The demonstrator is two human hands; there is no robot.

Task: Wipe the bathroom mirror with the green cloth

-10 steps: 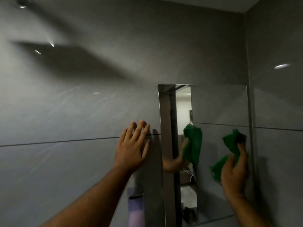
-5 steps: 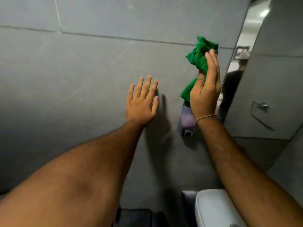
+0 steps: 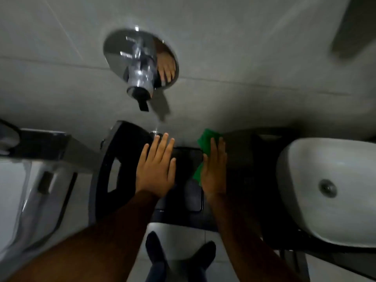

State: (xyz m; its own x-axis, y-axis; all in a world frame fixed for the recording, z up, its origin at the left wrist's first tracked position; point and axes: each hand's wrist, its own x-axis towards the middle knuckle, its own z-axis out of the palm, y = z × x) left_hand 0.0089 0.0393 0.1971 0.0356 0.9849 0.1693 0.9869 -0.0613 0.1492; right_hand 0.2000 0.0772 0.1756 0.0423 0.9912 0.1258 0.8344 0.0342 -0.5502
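Green cloth [image 3: 205, 140] pinned under the right hand [image 3: 214, 169], down low against the grey tiled wall [image 3: 244, 58]; mirror nowhere in this downward view.

Going left to right:

- Far left: white toilet [image 3: 18, 200], blurred, with a dark seat or lid [image 3: 120, 159] leaning beside it.
- Upper centre: round chrome wall plate with a valve handle [image 3: 140, 64] sticking out, catching a reflection of a hand.
- Centre: left hand [image 3: 156, 169] flat, fingers spread and straight, holding nothing, over a dark square bin lid [image 3: 188, 180].
- Just right of it: right hand with fingers together and extended, palm pressed onto the cloth, green showing above the fingertips and beside the palm. More pressed flat than gripped.
- Far right: white basin [image 3: 329, 190] with its drain visible.
- Bottom centre: two dark-socked feet [image 3: 179, 259] on pale floor tiles.

To do the step well, judged from this: lift gaze and cloth back up to the glass, bunch the cloth into a firm pad, work in overlapping passes top to bottom, brace with the free hand on tile instead of glass to avoid fresh prints.

No brand, label or readable writing anywhere; too dim and smeared to tell finer marks.
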